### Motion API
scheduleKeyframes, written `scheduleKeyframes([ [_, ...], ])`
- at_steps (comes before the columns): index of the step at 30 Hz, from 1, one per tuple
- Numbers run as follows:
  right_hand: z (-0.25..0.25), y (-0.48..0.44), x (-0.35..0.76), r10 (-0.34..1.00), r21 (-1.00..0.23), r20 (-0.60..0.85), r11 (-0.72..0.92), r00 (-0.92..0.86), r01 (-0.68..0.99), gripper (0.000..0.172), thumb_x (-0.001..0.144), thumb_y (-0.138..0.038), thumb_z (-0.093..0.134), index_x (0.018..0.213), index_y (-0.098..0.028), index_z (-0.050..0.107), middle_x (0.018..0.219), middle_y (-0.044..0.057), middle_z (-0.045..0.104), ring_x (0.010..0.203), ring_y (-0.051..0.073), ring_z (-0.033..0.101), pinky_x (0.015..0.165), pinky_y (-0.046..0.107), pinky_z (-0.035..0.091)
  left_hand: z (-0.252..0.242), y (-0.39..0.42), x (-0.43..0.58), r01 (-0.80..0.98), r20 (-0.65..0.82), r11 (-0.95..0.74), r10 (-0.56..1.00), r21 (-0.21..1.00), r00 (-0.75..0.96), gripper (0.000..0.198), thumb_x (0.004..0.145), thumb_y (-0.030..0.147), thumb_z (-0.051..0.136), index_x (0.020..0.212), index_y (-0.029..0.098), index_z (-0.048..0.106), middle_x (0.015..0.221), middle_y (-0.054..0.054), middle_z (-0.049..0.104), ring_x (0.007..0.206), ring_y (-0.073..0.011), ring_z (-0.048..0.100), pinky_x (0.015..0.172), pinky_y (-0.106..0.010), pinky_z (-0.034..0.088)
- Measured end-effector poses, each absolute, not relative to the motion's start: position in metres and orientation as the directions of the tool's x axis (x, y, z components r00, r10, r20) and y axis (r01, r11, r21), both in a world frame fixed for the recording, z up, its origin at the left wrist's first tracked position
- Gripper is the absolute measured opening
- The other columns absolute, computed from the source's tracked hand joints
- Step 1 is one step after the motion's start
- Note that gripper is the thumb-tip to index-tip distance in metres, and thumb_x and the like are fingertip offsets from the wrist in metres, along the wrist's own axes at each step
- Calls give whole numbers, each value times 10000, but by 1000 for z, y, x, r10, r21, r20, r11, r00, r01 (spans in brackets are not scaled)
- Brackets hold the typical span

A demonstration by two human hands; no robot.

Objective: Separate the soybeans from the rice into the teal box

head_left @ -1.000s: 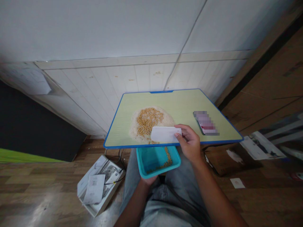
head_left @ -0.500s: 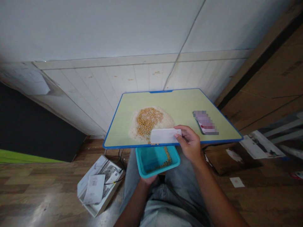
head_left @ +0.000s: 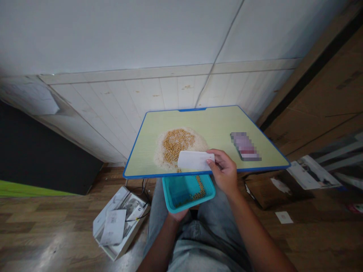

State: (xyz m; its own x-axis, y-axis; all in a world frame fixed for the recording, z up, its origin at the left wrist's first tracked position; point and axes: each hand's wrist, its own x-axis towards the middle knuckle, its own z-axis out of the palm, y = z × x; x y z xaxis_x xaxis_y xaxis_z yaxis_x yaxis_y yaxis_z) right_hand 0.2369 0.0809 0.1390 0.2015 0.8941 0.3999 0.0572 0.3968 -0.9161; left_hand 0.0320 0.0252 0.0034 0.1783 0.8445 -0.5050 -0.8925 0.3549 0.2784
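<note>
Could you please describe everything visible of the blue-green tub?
The tub is blue-green, seemingly plastic, rectangular and open-topped, with rounded corners. Round golden beans lie inside along its right and near sides. The left hand supports it from beneath at the near side, below the front edge of the table, which hides its far rim; whether they touch I cannot tell.

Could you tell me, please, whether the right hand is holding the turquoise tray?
No, the right hand holds a white card, while the left hand supports the turquoise tray from below.

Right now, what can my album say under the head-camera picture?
Right hand holds a white card by golden balls and pale grains; left hand supports a teal tub.
</note>
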Motion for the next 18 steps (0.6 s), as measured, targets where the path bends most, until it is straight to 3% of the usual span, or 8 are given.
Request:
scheduleKeyframes([
  [5,137,82,238,897,-914,406,402,174,54,273,1061,-478,957,1247,-280,934,979,57,943,803,254,838,719,326,643,1,22,29,-880,-511,372,840,295,184,491,1095,644,815,1425,307,950,1684,-99,929,1957,-514,468,1576,-847,376],
  [13,137,79,240,893,-913,407,405,193,52,265,1063,-480,964,1234,-282,926,959,50,927,782,252,829,701,327,640,-2,23,29,-899,-553,355,816,255,166,456,1128,633,762,1448,365,944,1580,-81,976,1929,-467,535,1600,-813,365],
  [18,138,81,235,895,-915,401,401,195,42,262,1054,-450,959,1252,-283,924,978,50,943,803,252,853,713,325,653,0,21,26,-859,-500,389,845,332,190,483,1090,700,803,1371,342,962,1658,-70,943,1979,-497,432,1587,-854,349],
])
